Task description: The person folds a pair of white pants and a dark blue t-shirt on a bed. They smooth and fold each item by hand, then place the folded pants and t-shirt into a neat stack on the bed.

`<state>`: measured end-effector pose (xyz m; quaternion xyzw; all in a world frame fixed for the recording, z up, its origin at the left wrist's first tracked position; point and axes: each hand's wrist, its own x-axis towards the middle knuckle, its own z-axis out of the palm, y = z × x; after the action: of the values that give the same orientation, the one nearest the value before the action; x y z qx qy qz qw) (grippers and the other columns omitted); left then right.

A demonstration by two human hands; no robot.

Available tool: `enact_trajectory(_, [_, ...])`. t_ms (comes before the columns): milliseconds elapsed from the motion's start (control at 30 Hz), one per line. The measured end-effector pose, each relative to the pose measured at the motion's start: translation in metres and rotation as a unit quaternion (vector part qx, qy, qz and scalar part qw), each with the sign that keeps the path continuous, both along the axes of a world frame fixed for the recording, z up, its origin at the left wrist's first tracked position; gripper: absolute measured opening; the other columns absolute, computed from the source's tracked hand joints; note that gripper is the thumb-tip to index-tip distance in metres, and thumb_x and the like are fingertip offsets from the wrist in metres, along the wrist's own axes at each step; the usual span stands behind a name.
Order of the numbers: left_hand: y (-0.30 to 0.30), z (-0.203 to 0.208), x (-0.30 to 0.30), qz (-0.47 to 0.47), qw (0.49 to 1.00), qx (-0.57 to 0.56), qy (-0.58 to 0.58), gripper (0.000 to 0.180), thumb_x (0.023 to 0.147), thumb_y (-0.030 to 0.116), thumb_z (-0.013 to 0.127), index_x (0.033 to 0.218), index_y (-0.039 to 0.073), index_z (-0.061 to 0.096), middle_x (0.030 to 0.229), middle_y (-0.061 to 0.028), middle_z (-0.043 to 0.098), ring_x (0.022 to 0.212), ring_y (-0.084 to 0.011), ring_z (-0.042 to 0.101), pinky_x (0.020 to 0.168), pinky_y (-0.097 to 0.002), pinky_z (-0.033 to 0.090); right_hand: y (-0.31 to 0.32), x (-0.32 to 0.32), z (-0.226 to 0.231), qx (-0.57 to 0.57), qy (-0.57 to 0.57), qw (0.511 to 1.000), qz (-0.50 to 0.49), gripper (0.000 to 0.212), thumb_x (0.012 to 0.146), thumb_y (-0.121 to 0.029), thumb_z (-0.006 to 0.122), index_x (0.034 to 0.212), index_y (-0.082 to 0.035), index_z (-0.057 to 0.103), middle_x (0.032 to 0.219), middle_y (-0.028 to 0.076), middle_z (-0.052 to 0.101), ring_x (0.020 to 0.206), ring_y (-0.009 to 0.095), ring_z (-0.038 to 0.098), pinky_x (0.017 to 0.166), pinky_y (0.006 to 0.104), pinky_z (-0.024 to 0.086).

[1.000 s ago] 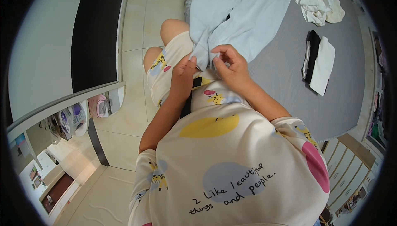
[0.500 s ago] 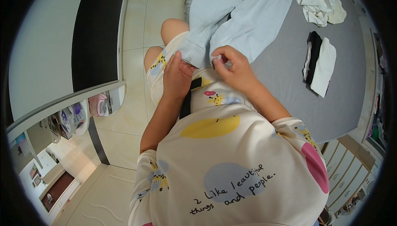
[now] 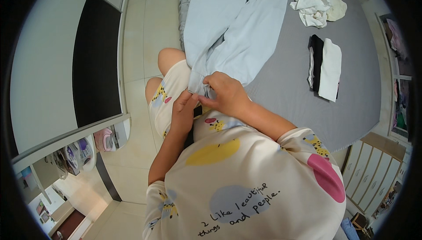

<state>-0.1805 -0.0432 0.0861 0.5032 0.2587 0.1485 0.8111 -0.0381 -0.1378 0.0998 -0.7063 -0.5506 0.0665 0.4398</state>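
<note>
Light blue trousers lie spread on the bed, their legs pointing toward me and the two hems brought together over my lap. My left hand is closed on the hem edge from the near left, thumb pressed against the cloth. From the right, my right hand grips the hem of the other leg with bent fingers, close beside my left. The right hand and the folds of cloth partly cover where the hems meet.
The bed with its grey sheet extends to the right. On it sit a folded stack of white and black clothes and a crumpled heap of white clothes. A wardrobe and an open shelf of small items stand left.
My right hand has moved left beside my left hand, carrying the right leg's hem with it. The trouser legs now lie closer together. The whole view has shifted a little.
</note>
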Motion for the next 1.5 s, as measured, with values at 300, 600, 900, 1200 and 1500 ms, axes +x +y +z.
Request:
enact_trajectory(300, [-0.007,0.008,0.005,0.011,0.971,0.231,0.068,0.03,0.091,0.002,0.046,0.12,0.0,0.053,0.108,-0.0063,0.059,0.097,-0.0122,0.054,0.087,-0.0252,0.042,-0.006,0.0,-0.004,-0.011,-0.005,0.999,0.03,0.024,0.069,-0.01,0.065,0.087,-0.005,0.051,0.075,0.012,0.052,0.069,0.031,0.055,0.054,0.04,0.046])
enact_trajectory(600, [0.02,0.004,0.009,0.107,0.782,0.614,0.017,0.049,0.062,-0.01,0.062,0.107,0.009,0.063,0.088,-0.0093,0.055,0.08,-0.0244,0.054,0.071,-0.0305,0.045,-0.019,0.001,0.013,0.028,-0.026,0.999,0.024,0.015,0.062,-0.007,0.062,0.071,-0.006,0.049,0.065,0.008,0.046,0.058,0.027,0.05,0.046,0.0368,0.04])
enact_trajectory(900, [0.031,0.001,-0.016,0.127,0.635,0.761,0.028,0.037,0.06,-0.008,0.062,0.09,0.013,0.067,0.089,-0.0065,0.051,0.074,-0.0242,0.05,0.064,-0.0353,0.041,-0.041,0.002,0.015,0.06,-0.103,0.993,0.003,0.017,0.056,-0.005,0.062,0.064,-0.007,0.047,0.059,0.006,0.041,0.051,0.023,0.046,0.042,0.0341,0.037])
enact_trajectory(1200, [0.017,0.026,-0.019,-0.099,0.804,0.569,0.142,0.052,0.064,-0.009,0.061,0.112,0.009,0.056,0.123,-0.0137,0.048,0.116,-0.0341,0.044,0.097,-0.0395,0.037,-0.035,-0.001,0.008,0.108,-0.089,0.99,0.014,0.022,0.055,-0.002,0.064,0.073,-0.007,0.051,0.06,0.005,0.044,0.05,0.022,0.046,0.041,0.0324,0.035])
enact_trajectory(1500, [0.003,0.022,0.015,-0.146,0.812,0.564,0.016,0.059,0.059,-0.005,0.062,0.116,0.006,0.055,0.128,-0.0124,0.049,0.118,-0.0333,0.046,0.095,-0.0387,0.041,-0.031,-0.001,0.013,0.088,-0.071,0.992,0.056,0.02,0.06,-0.007,0.067,0.073,-0.005,0.053,0.065,0.007,0.045,0.056,0.024,0.049,0.045,0.0341,0.04])
